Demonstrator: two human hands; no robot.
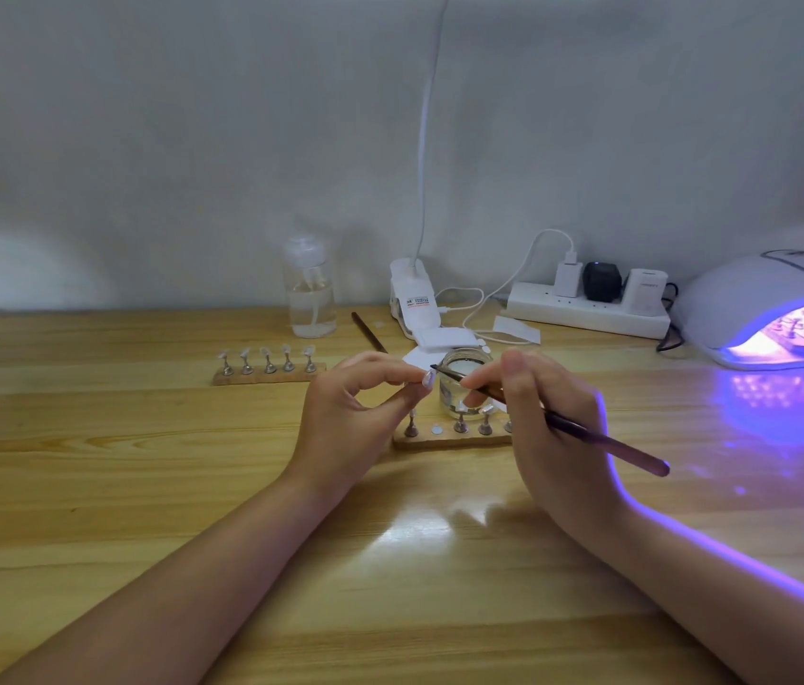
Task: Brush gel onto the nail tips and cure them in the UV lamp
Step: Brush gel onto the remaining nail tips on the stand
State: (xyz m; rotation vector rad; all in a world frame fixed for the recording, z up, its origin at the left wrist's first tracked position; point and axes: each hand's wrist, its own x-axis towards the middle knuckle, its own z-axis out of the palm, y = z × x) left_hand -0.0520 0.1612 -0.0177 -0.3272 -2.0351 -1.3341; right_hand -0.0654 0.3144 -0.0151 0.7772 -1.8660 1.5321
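My left hand [360,407] pinches a small stand with a pale nail tip [428,378] between thumb and fingers, lifted above the wooden table. My right hand [543,417] grips a dark thin gel brush [602,440], and its bristle end touches the nail tip. Just behind the hands a wooden holder strip [449,440] carries several metal stands with tips and shows one bare round slot. A second holder strip [269,375] with several tips lies to the left. The UV lamp [755,294] at the far right glows purple, with more stands inside it.
A small glass jar [464,383] stands behind the near strip, partly hidden by my fingers. A clear pump bottle [310,289], a white clip lamp base [412,301], a spare brush [367,331], white wipes and a power strip [587,309] with plugs line the back.
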